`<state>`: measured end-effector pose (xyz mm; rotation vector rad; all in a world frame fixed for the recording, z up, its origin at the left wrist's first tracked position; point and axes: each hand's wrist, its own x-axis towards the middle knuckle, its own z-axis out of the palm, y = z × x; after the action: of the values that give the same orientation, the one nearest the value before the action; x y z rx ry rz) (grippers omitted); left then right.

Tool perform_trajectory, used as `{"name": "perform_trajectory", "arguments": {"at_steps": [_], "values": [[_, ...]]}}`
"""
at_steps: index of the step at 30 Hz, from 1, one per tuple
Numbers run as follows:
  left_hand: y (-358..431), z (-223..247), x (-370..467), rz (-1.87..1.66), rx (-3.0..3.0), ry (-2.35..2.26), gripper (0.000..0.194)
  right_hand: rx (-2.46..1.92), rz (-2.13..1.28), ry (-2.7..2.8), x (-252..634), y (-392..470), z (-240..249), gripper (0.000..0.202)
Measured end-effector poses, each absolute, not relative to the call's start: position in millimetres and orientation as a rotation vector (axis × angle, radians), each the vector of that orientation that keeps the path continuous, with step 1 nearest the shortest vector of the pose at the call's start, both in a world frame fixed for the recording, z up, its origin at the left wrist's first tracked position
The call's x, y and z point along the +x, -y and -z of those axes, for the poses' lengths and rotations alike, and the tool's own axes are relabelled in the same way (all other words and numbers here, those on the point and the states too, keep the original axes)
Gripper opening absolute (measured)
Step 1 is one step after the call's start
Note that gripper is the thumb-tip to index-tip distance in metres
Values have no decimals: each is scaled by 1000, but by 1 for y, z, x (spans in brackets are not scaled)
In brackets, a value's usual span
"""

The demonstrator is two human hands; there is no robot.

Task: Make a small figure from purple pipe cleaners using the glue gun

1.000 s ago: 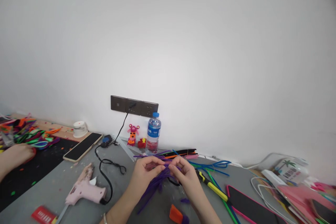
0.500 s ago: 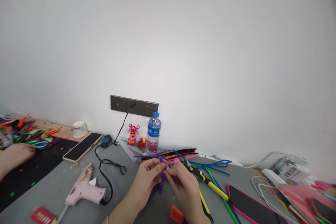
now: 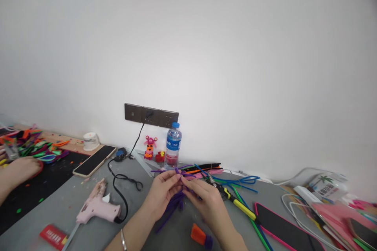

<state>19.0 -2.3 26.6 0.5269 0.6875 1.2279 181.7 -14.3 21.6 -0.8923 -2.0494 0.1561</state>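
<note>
The purple stems (image 3: 176,201) are at the middle of the table (image 3: 138,211), held a little nearer the viewer than the heap of coloured stems (image 3: 203,168) lying along the far edge by the wall. The left hand (image 3: 165,190) pinches them between thumb and forefinger, one tip jutting above its fingers; the right hand (image 3: 203,196) meets it from the other side, its fingers drawn narrow on the same purple work, though just where each tip presses is hidden. For fine handling like this, the left pinch should probably stay firm and close to the spot being worked, while the right does the small bending or turning; a grip farther out would likely let the soft stems spring or slip. The loose ends hang below, toward the near edge, and seem best left free of the wrists so they don't snag. Room matters too: the pliers (image 3: 235,200) lie just beside the right hand, and the orange and purple piece (image 3: 198,234) sits close under that forearm, so low, small movements of the wrist look safer than wide ones
</note>
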Motion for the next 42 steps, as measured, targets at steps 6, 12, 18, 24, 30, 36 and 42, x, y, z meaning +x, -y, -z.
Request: {"name": "perform_trajectory", "arguments": {"at_steps": [6, 12, 18, 24, 30, 36, 42], "values": [[-1, -27, 17, -1262, 536, -667, 26, -963, -169, 2030, 180, 17, -27, 37], [-3, -26, 16, -1282, 465, -674, 19, -928, -175, 2012, 175, 17, -24, 26], [-1, -25, 19, -1198, 495, -625, 23, -860, -173, 1997, 172, 19, -29, 20], [2, -27, 19, -1164, 571, -604, 32, -822, -198, 1979, 172, 21, -36, 19], [0, -27, 12, -1089, 718, -586, 26, -847, -459, 1862, 174, 21, -42, 12], [1, -33, 7, -1058, 748, -602, 26, -814, -818, 1633, 174, 21, -38, 16], [6, -38, 4, -953, 808, -583, 31, -748, -1008, 1546, 175, 20, -39, 17]]}}
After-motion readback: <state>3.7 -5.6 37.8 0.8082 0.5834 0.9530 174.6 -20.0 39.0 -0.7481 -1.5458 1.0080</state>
